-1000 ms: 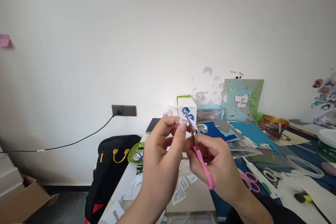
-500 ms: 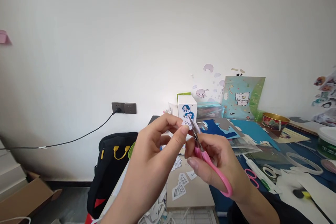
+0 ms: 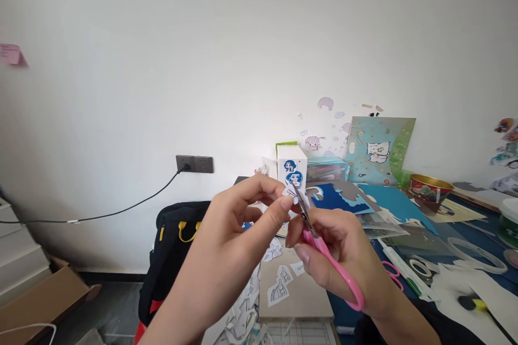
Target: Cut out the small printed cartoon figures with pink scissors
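My left hand [image 3: 238, 237], nearer, pinches the small paper piece [image 3: 290, 192] at its 2 o'clock. Pink scissors [image 3: 319, 242]: long axis 11 to 5 o'clock, blades [image 3: 304, 209] against the paper. My right hand [image 3: 343, 232] grips them, paper at its 10.

Your right forearm [image 3: 399, 315]: dark, near-black fabric sleeve [image 3: 439, 321], plain, ends partway up, so your wrist's uncovered. Your left forearm [image 3: 186, 302]: bare down to the bottom edge of view. Your left grip [image 3: 238, 232], right grip [image 3: 343, 237]: bare hands, rounded thumbnails [image 3: 300, 253].
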`<state>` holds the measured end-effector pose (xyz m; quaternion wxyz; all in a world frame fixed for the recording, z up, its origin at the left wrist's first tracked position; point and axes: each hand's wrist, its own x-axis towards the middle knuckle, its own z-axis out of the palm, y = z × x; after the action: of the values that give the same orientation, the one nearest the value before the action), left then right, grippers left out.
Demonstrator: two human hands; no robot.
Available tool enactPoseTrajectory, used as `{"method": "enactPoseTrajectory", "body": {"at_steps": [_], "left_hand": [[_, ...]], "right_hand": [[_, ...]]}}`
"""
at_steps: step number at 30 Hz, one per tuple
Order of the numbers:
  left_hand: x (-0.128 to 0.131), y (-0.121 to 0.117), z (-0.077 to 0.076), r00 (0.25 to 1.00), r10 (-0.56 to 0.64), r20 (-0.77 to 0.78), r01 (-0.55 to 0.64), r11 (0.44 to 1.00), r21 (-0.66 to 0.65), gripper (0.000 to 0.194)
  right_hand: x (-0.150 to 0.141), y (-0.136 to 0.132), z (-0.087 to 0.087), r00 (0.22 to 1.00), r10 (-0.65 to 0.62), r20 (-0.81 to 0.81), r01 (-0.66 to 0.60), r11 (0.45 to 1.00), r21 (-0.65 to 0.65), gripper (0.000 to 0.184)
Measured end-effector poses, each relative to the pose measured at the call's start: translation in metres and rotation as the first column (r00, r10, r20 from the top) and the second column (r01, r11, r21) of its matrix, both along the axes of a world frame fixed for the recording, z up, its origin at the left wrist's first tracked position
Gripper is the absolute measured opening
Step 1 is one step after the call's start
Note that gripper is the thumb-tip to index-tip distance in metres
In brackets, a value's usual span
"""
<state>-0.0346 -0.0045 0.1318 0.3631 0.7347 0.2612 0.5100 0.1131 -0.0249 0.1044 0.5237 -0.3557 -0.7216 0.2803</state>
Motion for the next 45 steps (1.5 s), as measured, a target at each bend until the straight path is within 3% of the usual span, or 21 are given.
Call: {"method": "enactPoseTrajectory", "body": {"at_steps": [8,14,31,38,45], "left_hand": [[0.001,0.002,-0.001,0.998,-0.049,0.025,0.05,0.998,-0.041,0.013],[-0.007,0.002,0.0,0.997,-0.049,-0.053,0.045,0.997,-0.069,0.016],[-0.014,0.002,0.004,0.994,-0.008,-0.107,0.004,0.999,-0.032,0.015],[-0.014,-0.004,0.008,0.988,-0.02,-0.156,0.001,0.992,-0.123,0.014],[-0.015,-0.004,0.01,0.984,-0.043,-0.171,0.02,0.991,-0.132,0.017]], "right_hand": [[0.002,0.002,-0.005,1.0,0.007,0.004,-0.007,1.0,0.003,0.011],[0.004,0.0,-0.002,0.999,0.038,0.016,-0.038,0.999,-0.025,0.005],[0.008,0.0,-0.001,0.995,0.077,0.065,-0.078,0.997,0.006,0.02],[0.007,0.0,-0.001,0.993,0.079,0.084,-0.081,0.997,0.013,0.02],[0.009,0.001,-0.004,0.991,0.086,0.104,-0.087,0.996,0.001,0.024]]}}
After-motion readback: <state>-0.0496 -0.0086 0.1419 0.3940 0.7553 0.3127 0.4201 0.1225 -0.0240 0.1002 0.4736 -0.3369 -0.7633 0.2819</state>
